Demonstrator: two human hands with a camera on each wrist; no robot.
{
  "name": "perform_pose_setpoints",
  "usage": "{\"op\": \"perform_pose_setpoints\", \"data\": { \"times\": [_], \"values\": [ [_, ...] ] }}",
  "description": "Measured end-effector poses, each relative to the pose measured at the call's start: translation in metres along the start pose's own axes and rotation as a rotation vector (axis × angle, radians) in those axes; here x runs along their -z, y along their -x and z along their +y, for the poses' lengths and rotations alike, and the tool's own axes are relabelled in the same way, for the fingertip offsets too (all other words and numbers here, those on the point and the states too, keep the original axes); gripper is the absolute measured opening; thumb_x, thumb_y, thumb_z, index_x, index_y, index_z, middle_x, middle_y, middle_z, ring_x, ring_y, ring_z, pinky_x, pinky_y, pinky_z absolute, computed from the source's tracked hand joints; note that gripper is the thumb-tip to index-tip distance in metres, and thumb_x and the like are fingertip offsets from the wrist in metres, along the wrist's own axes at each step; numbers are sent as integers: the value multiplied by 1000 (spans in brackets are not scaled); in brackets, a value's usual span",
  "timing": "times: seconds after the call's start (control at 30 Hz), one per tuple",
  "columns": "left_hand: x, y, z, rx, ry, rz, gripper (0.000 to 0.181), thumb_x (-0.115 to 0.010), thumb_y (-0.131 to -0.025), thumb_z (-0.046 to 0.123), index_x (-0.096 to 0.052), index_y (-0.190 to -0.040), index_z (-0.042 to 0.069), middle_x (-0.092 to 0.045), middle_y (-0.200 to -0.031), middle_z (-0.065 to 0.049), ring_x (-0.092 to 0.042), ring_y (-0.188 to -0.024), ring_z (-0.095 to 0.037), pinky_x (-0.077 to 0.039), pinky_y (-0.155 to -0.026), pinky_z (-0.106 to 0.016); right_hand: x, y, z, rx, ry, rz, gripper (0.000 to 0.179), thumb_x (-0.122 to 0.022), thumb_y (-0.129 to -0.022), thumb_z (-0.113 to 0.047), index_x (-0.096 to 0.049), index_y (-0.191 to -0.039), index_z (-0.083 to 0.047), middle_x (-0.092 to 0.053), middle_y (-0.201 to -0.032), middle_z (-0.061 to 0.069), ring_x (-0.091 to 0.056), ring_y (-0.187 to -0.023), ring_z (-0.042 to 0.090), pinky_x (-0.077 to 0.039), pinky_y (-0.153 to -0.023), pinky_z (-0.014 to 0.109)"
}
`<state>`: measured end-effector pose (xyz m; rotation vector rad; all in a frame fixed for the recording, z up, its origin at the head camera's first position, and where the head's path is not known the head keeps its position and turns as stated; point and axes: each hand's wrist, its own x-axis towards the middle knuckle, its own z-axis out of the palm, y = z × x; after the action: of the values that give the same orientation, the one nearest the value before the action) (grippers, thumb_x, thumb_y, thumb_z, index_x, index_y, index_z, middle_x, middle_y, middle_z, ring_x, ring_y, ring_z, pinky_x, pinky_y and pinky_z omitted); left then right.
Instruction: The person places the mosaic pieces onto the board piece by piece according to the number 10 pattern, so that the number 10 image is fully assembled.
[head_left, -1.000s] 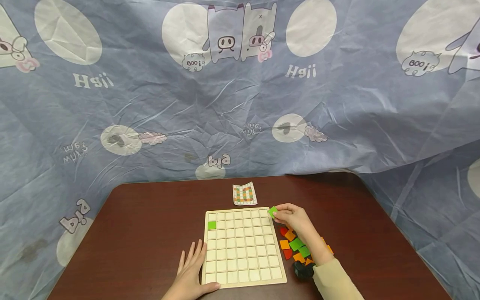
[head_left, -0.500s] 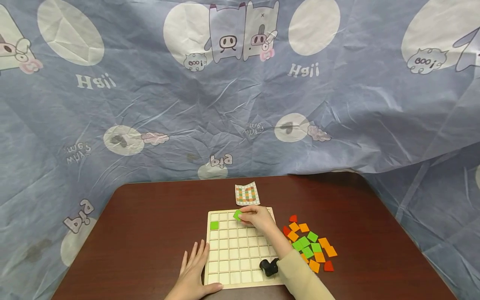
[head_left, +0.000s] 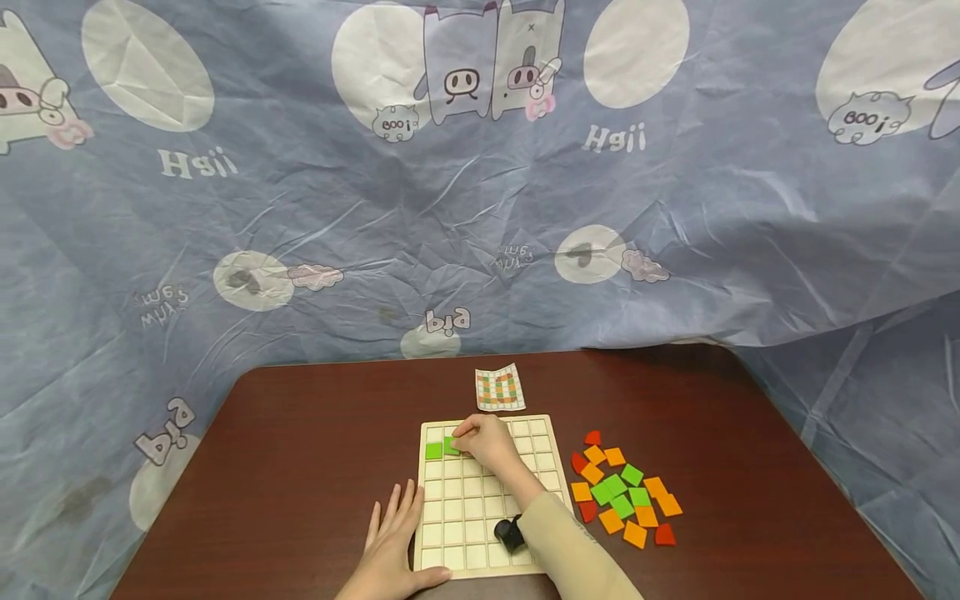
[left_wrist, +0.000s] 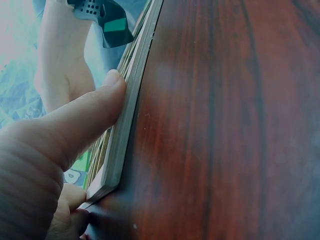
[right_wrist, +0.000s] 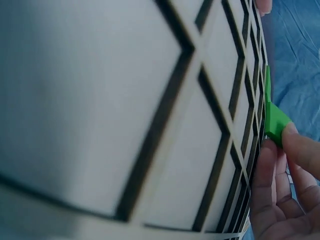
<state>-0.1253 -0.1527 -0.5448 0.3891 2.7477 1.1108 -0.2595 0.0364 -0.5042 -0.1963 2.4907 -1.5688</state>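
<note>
My right hand (head_left: 491, 446) pinches a green square tile (head_left: 451, 446) between thumb and fingers, over the upper left of a pale wooden grid board (head_left: 453, 533). Just left of it, another green tile (head_left: 433, 451) lies in a cell of the leftmost column. In the right wrist view the held tile (right_wrist: 277, 124) is tilted at the board's surface, its corner close to the placed tile (right_wrist: 267, 82). My left hand (head_left: 393, 542) rests against the board's left side with fingers spread. Its thumb (left_wrist: 95, 112) presses on the near edge in the left wrist view.
Loose orange tiles (head_left: 634, 534), green tiles (head_left: 632, 475) and red pieces (head_left: 664, 535) lie on the dark wooden table (head_left: 337, 433) right of the board. Behind the board lies a printed pattern card (head_left: 500, 389). A black wrist camera (head_left: 510, 533) overlaps the board's lower part.
My right hand has carried the green tile leftward from beyond the board's upper right corner to beside the placed green tile. The left hand keeps its place at the board.
</note>
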Motion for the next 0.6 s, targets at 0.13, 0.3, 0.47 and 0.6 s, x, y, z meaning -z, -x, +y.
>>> {"op": "perform_pose_setpoints", "data": {
  "times": [0.13,0.3,0.47,0.6],
  "values": [
    [0,1,2,-17,-9,14,119,-80,-71,56,-18,-157,1,-8,-164,-22,0,-150,-47,31,-110,-27,-2,0,-1,23,79,16,9,-76,-85,-9,-72,-91,-3,-70,-77,4,-62,-64,15,-49,-58,26],
    [0,1,3,-37,-9,31,118,-80,-71,55,-20,-156,0,-9,-164,-24,-2,-150,-48,29,-113,-34,-3,0,-5,33,162,27,7,-76,-85,-9,-73,-89,-5,-69,-78,4,-59,-65,12,-49,-60,27],
    [0,1,2,-44,-22,36,118,-80,-71,56,-19,-156,0,-10,-164,-24,-3,-150,-48,31,-109,-26,-6,0,-6,62,222,28,3,-76,-84,-5,-73,-85,-5,-67,-75,3,-57,-65,11,-48,-59,25],
    [-2,1,1,-38,-29,39,118,-80,-71,56,-20,-156,0,-11,-163,-24,-3,-150,-47,32,-106,-20,-10,0,-4,88,253,37,5,-76,-83,-2,-71,-82,-4,-63,-73,2,-54,-64,10,-46,-58,23]
  ]
}}
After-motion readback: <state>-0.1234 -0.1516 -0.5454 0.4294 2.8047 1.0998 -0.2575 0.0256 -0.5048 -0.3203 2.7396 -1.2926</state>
